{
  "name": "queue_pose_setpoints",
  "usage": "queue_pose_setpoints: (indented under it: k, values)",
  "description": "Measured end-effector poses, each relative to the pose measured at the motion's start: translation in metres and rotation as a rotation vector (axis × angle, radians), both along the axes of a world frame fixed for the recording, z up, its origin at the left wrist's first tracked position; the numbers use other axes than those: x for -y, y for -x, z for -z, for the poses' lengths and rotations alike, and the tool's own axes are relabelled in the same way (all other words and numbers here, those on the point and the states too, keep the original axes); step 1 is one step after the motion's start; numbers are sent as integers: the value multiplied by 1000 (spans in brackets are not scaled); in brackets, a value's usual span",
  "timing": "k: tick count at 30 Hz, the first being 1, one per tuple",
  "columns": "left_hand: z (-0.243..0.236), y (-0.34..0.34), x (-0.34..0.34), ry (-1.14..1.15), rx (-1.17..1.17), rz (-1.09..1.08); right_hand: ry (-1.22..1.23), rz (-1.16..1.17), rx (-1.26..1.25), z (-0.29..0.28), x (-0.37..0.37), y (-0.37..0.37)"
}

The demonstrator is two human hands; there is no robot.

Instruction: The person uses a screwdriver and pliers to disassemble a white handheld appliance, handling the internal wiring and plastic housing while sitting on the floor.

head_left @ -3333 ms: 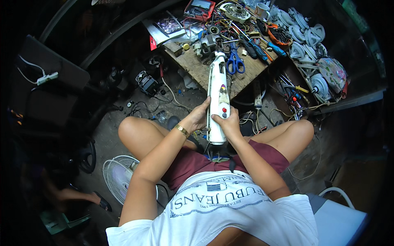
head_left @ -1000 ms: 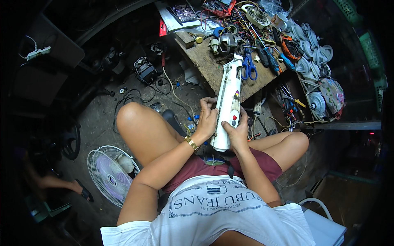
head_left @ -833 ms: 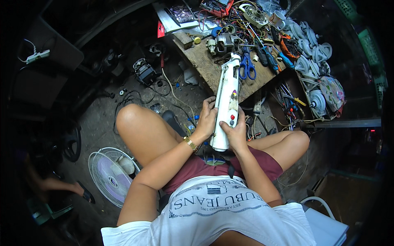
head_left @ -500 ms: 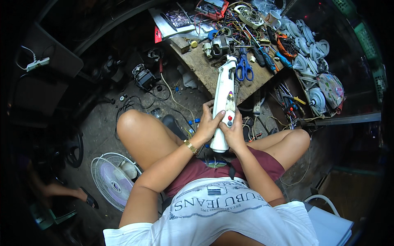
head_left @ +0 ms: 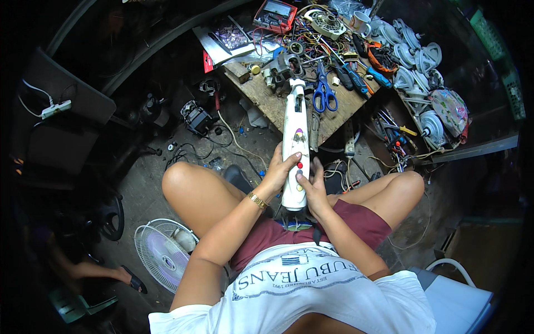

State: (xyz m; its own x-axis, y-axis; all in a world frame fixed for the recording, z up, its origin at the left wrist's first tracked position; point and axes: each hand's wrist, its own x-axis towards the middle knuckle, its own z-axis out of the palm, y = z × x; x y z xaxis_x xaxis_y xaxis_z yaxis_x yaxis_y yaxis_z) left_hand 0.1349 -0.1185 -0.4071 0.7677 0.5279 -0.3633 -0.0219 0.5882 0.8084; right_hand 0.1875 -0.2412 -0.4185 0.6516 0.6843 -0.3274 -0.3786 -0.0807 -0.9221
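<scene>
A long white plastic housing (head_left: 295, 139), with coloured buttons and a worn dark patch, stands lengthwise between my knees, its top end near the bench edge. My left hand (head_left: 277, 172) is closed on its left side, thumb lying across the front above the red button. My right hand (head_left: 312, 192) holds the lower right side; its thumb rests on the front among the lower buttons and its index finger is raised along the edge. Just beyond the housing's top, blue-handled scissors (head_left: 324, 94) lie on the worn wooden bench (head_left: 347, 108). The housing's back is hidden.
The bench bears tangled wires, screwdrivers (head_left: 352, 74), motor parts and a red case (head_left: 275, 15). White plastic parts (head_left: 428, 55) crowd the right. A motor (head_left: 194, 117) and cables lie on the floor. A fan (head_left: 164, 256) is at lower left, near another person's foot (head_left: 130, 277).
The housing has shifted left and straightened compared with a second ago. My left thumb has moved onto its front, and my right hand has moved lower, with its index finger lifting.
</scene>
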Motion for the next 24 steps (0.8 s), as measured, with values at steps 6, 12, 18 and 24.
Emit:
queue_pose_setpoints:
  k: [6, 12, 18, 24]
  values:
    - [12, 8, -11, 58, -1, 55, -9, -197, -101, 7, 7, 0]
    - [-4, 9, -24, 63, -1, 171, -188, -155, -220, 22, 8, 4]
    - [-1, 26, -30, 229, 116, 183, -272, -130, -57, 7, -8, 1]
    - [-14, 31, -38, 201, 91, 291, -225, -169, -92, -9, -3, 1]
